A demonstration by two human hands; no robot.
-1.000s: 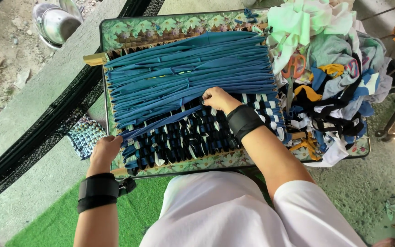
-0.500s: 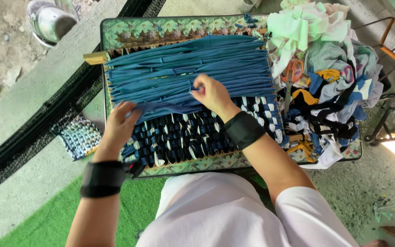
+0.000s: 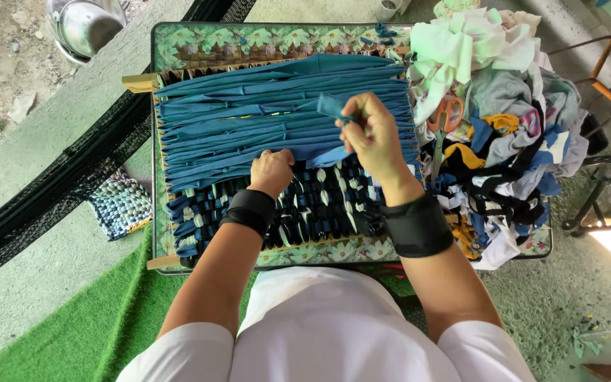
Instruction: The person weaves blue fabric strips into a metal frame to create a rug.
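A wooden weaving frame [image 3: 141, 83] lies on a floral-patterned table [image 3: 249, 37], strung with blue fabric strips [image 3: 249, 113]. Its near part is woven in dark blue, black and white [image 3: 319, 205]. My right hand [image 3: 373, 134] pinches a blue fabric strip [image 3: 332, 106] and lifts its end above the strung strips. My left hand [image 3: 271, 170] is closed, pressing down where the woven part meets the loose strips. Both wrists wear black bands.
A heap of mixed fabric scraps [image 3: 503, 127] fills the table's right side, with orange-handled scissors [image 3: 447, 113] in it. A small woven mat [image 3: 120, 205] lies on the concrete at left beside black netting [image 3: 58, 184]. A metal pot [image 3: 83, 25] stands far left; green turf [image 3: 93, 332] is near.
My left hand moved from the frame's left edge to its middle. My right hand rose, pulling a blue strip end up from the weave.
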